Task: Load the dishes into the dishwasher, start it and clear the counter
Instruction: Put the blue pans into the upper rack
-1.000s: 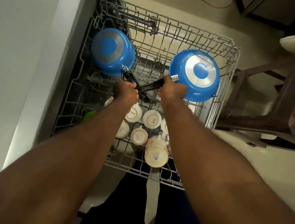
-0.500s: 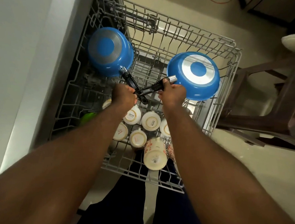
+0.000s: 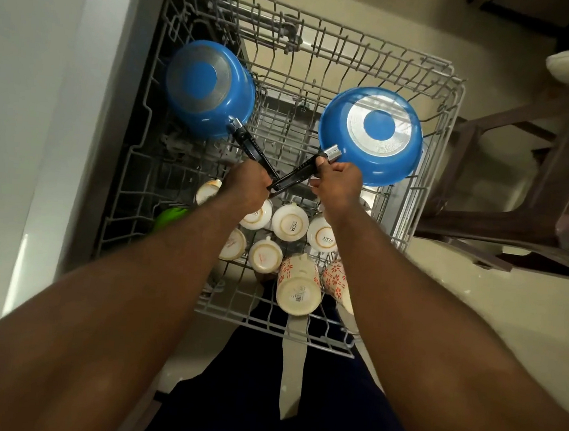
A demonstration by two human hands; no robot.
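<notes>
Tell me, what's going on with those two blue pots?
A person is loading the pulled-out dishwasher rack. The left hand grips the handle of the deep blue pot, the right hand the handle of the wider blue pan. Both are upside down, their black handles crossing. Cups stand upside down in the nearer rows.

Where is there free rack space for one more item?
Free: rack strip along the far rim behind both pans, and the gap between left pan and right pan. Crowded: near middle, where cups, floral mugs, crossed handles, left hand and right hand bunch.
</notes>
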